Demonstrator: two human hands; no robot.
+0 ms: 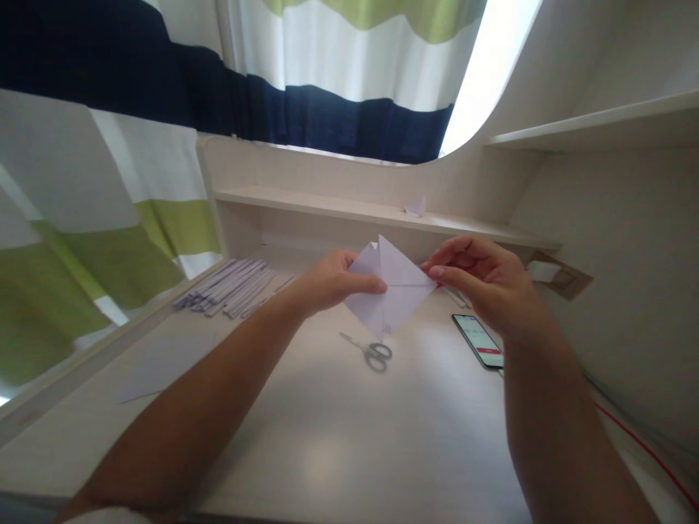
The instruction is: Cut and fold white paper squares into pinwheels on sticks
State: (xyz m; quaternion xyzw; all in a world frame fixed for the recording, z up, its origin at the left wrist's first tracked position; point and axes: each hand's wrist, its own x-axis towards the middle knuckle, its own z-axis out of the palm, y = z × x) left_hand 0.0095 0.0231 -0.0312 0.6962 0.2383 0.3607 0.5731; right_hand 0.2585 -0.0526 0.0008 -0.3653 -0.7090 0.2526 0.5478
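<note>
A white folded paper [404,273], diamond-shaped with creases crossing near its middle, is held up above the desk. My left hand [341,280] grips its left side, the thumb lying flat on the front and the fingers behind. At the right corner of the paper, my right hand [475,273] pinches the tip between thumb and fingers. Below the paper, a pair of scissors [376,353] with grey handles lies on the desk, its blades pointing left.
Many folded paper strips [232,286] lie in a pile at the back left. A flat paper sheet [167,360] is partly behind my left forearm. A lit phone [478,340] lies on the right. A small folded paper piece [416,207] sits on the shelf [328,207]. A red cable [644,444] runs at far right.
</note>
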